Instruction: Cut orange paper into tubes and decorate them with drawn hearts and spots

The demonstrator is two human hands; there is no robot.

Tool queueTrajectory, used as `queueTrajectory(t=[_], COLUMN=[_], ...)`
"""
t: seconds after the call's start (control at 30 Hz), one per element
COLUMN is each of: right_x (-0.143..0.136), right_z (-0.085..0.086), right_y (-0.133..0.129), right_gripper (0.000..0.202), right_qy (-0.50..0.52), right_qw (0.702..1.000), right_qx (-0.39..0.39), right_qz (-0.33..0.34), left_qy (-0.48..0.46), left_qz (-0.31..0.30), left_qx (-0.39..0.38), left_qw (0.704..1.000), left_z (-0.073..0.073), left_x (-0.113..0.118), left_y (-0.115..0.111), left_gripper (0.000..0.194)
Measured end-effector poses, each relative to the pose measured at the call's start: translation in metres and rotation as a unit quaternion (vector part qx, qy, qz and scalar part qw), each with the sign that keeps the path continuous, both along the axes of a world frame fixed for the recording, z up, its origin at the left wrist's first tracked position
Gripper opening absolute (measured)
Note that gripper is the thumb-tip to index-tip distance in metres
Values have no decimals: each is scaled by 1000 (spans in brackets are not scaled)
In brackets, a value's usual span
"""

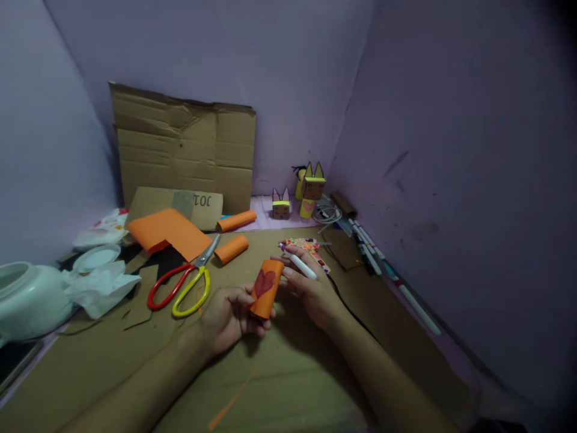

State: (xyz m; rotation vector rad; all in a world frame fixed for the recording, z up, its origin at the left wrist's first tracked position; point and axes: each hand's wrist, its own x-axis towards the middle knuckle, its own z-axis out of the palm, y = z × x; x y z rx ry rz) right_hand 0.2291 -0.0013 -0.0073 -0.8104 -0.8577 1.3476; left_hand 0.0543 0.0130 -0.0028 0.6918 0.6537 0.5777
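My left hand [234,319] is wrapped round the lower part of an orange paper tube [271,296], held tilted above the cardboard mat. A dark red heart [264,283] shows on the tube's front. My right hand [311,285] holds a white marker [301,265] with a purple tip pointing up and left; its fingertips are near the tube's upper right edge. Left of my hands lie scissors [195,270] with one red and one yellow handle, their blades apart. Two more orange rolls [232,249] [237,221] rest beyond the tube.
Orange paper [169,231] and cardboard [183,141] are at the back left. A white pot [38,300] and crumpled tissue [101,288] lie left. Cat-eared figures [313,187] stand at the back. Several markers [417,308] and a coiled cable [327,213] lie right.
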Motion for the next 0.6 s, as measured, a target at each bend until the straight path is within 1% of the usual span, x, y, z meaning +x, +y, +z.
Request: queueTrajectory(t=[0.1,0.2,0.3,0.37,0.43,0.5,0.57,0.6], right_x=[0,-1,-1,-1,0,0,0,0], right_z=[0,2,1,0,-1,-3,-4,-5], right_y=[-1,-3,-4,-4,-3,-1,0,0], right_gripper=[45,46,50,52,54,54,54,54], right_qy=[-11,-11,-7,-1,4,0,-8,-14], right_qw=[1000,999,998,998,998,999,999,999], right_qx=[-6,-9,-5,3,8,7,7,7], right_qz=[10,38,63,69,66,53,41,38], left_qy=[15,26,31,27,30,62,115,137], left_qz=[-16,-18,-34,-42,-35,-13,19,29], left_qx=[8,13,19,23,37,88,170,208], left_qw=[1000,999,999,998,998,994,978,968], left_z=[2,4,3,2,1,-2,-5,-7], left_x=[1,2,2,2,3,4,5,6], left_y=[-3,-6,-6,-6,-7,-9,-10,-11], left_gripper=[29,25,26,28,29,36,47,49])
